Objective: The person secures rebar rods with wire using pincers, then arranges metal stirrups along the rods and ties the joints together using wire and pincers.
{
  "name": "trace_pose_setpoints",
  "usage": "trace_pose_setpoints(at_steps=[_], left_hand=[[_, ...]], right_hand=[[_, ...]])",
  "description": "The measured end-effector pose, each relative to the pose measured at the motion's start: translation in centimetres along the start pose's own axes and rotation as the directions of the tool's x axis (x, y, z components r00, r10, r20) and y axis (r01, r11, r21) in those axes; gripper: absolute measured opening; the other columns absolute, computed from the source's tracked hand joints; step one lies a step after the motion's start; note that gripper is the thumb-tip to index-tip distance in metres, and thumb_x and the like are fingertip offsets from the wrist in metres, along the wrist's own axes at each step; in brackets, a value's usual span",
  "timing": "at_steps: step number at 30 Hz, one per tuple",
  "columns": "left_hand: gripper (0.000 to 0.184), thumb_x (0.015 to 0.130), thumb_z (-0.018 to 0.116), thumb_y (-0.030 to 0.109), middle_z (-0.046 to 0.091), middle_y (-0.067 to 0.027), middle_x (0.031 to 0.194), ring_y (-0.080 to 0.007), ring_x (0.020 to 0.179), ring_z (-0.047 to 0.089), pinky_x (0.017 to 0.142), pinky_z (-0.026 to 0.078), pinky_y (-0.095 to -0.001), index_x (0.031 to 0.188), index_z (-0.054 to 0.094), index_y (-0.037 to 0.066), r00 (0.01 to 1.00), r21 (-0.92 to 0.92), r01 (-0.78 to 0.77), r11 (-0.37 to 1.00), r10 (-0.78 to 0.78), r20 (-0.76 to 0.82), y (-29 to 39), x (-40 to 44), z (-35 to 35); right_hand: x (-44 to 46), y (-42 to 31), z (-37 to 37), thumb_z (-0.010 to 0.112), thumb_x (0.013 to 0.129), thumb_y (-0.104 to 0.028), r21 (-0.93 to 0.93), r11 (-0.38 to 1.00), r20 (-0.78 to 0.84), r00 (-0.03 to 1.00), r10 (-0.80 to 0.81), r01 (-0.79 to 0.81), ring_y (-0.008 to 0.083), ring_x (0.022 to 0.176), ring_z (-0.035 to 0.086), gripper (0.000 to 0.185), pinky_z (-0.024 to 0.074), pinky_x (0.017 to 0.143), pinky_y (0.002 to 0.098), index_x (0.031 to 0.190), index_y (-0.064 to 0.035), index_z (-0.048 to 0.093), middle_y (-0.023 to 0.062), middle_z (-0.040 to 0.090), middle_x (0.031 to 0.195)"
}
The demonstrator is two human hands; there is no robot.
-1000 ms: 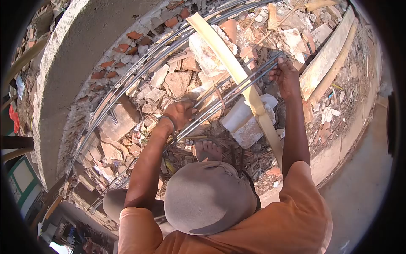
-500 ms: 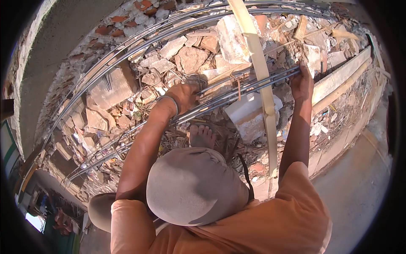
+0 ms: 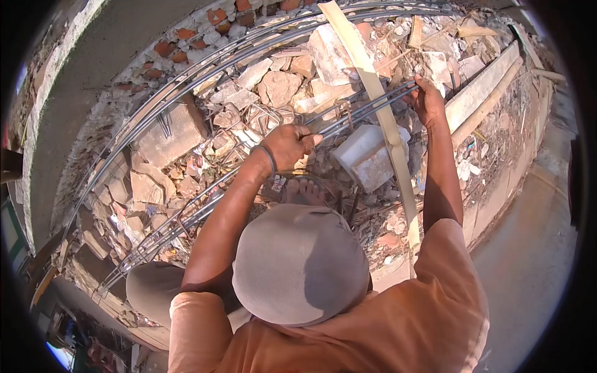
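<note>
A long bundle of steel rebar (image 3: 362,114), with thin bent wire stirrups around it, runs diagonally across rubble. My left hand (image 3: 287,148) is closed over the bundle near its middle, thumb pressed against the fingers. What lies inside that grip is partly hidden. Near the upper right end of the rods, my right hand (image 3: 428,104) pinches the bar ends between thumb and fingers. A pale bamboo strip (image 3: 390,133) crosses over the bars between both hands. Below the bars sits a whitish broken block (image 3: 373,163).
Broken bricks and stone chunks (image 3: 280,88) cover the ground. More curved bars (image 3: 233,55) run along a rough brick wall base (image 3: 180,46). A bare foot (image 3: 305,190) rests below my left hand. Wooden planks (image 3: 488,93) lie at right, beside a concrete floor (image 3: 528,248).
The view has shifted slightly. My left hand has turned, its thumb now pointing right along the bars. My right hand stays at the bar ends, its fingers pinched more visibly.
</note>
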State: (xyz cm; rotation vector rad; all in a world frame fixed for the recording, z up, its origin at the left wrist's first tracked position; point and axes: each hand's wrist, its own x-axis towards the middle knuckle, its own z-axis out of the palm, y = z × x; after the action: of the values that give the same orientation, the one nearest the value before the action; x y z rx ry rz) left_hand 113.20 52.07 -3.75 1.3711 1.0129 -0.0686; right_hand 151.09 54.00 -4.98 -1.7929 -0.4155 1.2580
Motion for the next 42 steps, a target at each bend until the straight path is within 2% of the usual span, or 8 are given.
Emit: trace_pose_setpoints(at_steps=[5,7,9,12,17,21,29,42], left_hand=[[0.028,0.094,0.061,0.025,0.064,-0.0068,0.07,-0.0119,0.056,0.061,0.051,0.05,-0.0241,0.086,0.064,-0.002,0.996,-0.346,0.06,0.936,-0.077,-0.034,-0.5,0.4,1.2],[0.027,0.094,0.061,0.024,0.064,-0.0073,0.069,-0.0124,0.057,0.062,0.051,0.05,-0.0246,0.086,0.064,-0.002,0.994,-0.428,0.038,0.903,-0.078,-0.076,-0.7,0.2,1.2],[0.025,0.094,0.061,0.022,0.065,-0.0077,0.069,-0.0126,0.057,0.062,0.05,0.05,-0.0248,0.085,0.064,-0.002,0.986,-0.388,0.011,0.922,-0.075,-0.15,-0.2,-0.3,1.5],[0.026,0.093,0.061,0.024,0.065,-0.0077,0.069,-0.014,0.058,0.062,0.053,0.049,-0.0271,0.087,0.065,-0.001,0.96,-0.189,-0.033,0.981,-0.021,-0.279,-0.5,-0.5,1.7],[0.03,0.091,0.058,0.029,0.066,-0.0095,0.068,-0.0168,0.065,0.062,0.061,0.048,-0.0328,0.091,0.067,0.0,0.935,0.312,0.052,0.949,0.064,-0.349,-0.1,-1.2,0.7],[0.029,0.091,0.055,0.029,0.063,-0.0183,0.069,-0.0326,0.065,0.06,0.066,0.047,-0.0401,0.094,0.067,0.002,0.927,0.359,0.053,0.932,0.088,-0.366,-0.6,-1.4,1.0],[0.031,0.092,0.054,0.028,0.062,-0.0111,0.065,-0.0183,0.059,0.059,0.059,0.047,-0.0342,0.086,0.062,-0.002,0.932,0.268,0.093,0.959,0.01,-0.362,-0.3,-1.5,1.5],[0.032,0.092,0.052,0.027,0.062,-0.0123,0.061,-0.0234,0.058,0.06,0.059,0.046,-0.0372,0.085,0.064,-0.002,0.933,0.198,0.051,0.979,0.024,-0.358,-0.6,-1.4,1.3]], right_hand=[[-1.5,-0.9,0.3,0.056,0.095,-0.029,-0.147,0.989,0.062,0.998,-0.005,0.015,0.0171,0.09,0.062,0.026,0.0505,0.078,0.036,0.106,-0.0059,0.054,0.0046,0.061,0.089],[-3.9,0.2,0.8,0.055,0.095,-0.025,-0.166,0.953,-0.196,0.939,-0.284,0.254,0.0142,0.082,0.06,0.024,0.0492,0.072,0.0314,0.109,-0.0056,0.056,0.0047,0.06,0.087],[-6.6,1.7,2.3,0.055,0.096,-0.021,-0.256,0.859,-0.412,0.754,-0.512,0.443,0.0114,0.075,0.057,0.023,0.048,0.065,0.0269,0.112,-0.0052,0.058,0.0048,0.059,0.086],[-14.6,4.6,6.5,0.055,0.094,-0.012,-0.061,0.929,-0.235,0.899,-0.369,0.365,0.0065,0.054,0.05,0.017,0.0401,0.047,0.0209,0.105,-0.0004,0.062,0.0022,0.058,0.072],[-16.4,9.7,10.8,0.065,0.085,-0.014,-0.343,0.862,-0.046,0.91,-0.411,0.372,0.036,0.094,0.065,0.029,0.0502,0.082,0.0412,0.108,0.0029,0.06,0.0215,0.067,0.098],[-14.5,10.0,11.3,0.067,0.083,-0.019,-0.463,0.804,-0.024,0.902,-0.432,0.373,0.0351,0.09,0.066,0.029,0.0501,0.079,0.0416,0.102,0.0025,0.061,0.0212,0.067,0.094],[-6.5,2.4,0.6,0.058,0.093,-0.019,0.141,0.962,-0.344,0.922,-0.176,0.236,0.0113,0.063,0.059,0.026,0.0491,0.051,0.0281,0.111,-0.0014,0.063,0.0052,0.061,0.076],[-1.0,1.7,-1.4,0.051,0.094,-0.007,0.303,0.941,0.057,0.982,-0.178,0.153,0.0239,0.07,0.065,0.032,0.0582,0.063,0.0317,0.122,0.008,0.053,0.0171,0.062,0.09]])
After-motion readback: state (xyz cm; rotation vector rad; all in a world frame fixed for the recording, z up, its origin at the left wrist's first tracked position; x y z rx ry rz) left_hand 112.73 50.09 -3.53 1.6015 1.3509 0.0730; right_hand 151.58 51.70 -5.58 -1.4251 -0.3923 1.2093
